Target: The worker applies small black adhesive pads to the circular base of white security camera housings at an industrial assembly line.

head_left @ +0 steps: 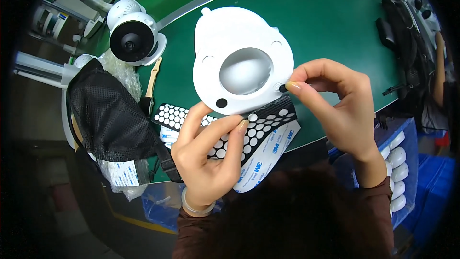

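A white rounded plastic shell with an oval silvery hollow lies in front of me, a black round pad on its lower left. My right hand pinches a small black pad between thumb and index finger, at a small round recess on the shell's lower right. Thumb and index finger of my left hand close on a black sheet with white circles, just below the shell. Its other fingers reach the shell's lower edge. White adhesive backing with blue print lies partly under the sheet.
A white camera with a black face stands at the left, near a wooden-handled brush and a black mesh bag. Bubble wrap lies behind the bag. Blue-lined bins, one holding white domed parts, sit below the table edge. Black cables lie right.
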A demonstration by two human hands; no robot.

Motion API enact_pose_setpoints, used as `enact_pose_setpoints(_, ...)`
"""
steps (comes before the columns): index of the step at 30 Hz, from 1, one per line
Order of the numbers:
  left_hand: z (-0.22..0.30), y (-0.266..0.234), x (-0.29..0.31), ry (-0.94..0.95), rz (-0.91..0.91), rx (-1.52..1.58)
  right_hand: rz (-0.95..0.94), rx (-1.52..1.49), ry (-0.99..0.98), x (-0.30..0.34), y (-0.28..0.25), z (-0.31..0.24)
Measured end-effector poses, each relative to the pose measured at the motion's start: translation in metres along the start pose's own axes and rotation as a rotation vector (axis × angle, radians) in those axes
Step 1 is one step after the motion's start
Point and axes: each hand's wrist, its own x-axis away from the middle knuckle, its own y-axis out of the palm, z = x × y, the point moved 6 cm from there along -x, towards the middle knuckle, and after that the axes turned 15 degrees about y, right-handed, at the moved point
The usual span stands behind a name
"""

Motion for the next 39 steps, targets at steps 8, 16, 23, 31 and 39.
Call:
enact_pose_setpoints(8, 0.0, 0.001, 0.001, 0.015, 0.02, 0.002, 0.053, 0.137, -0.045, 0.0, 0.004, -0.002)
enact_pose_setpoints(16, -0.001, 0.0, 0.0, 0.01, -0.006, 0.01, 0.091, 0.182, -0.113, 0.002, 0.006, -0.005)
enact_pose_setpoints(23, -0.002, -0.002, 0.002, -0.01, 0.005, 0.004, 0.091, 0.167, -0.079, -0.001, 0.007, -0.003)
enact_pose_setpoints(31, -0.004, 0.0, 0.003, -0.039, 0.018, 0.02, -0.001, 0.031, 0.096, -0.006, 0.007, 0.011)
enact_pose_setpoints(39, 0.002, -0.01, 0.005, -0.028, 0.015, -0.044, -0.158, -0.055, 0.193, -0.01, 0.01, 0.013)
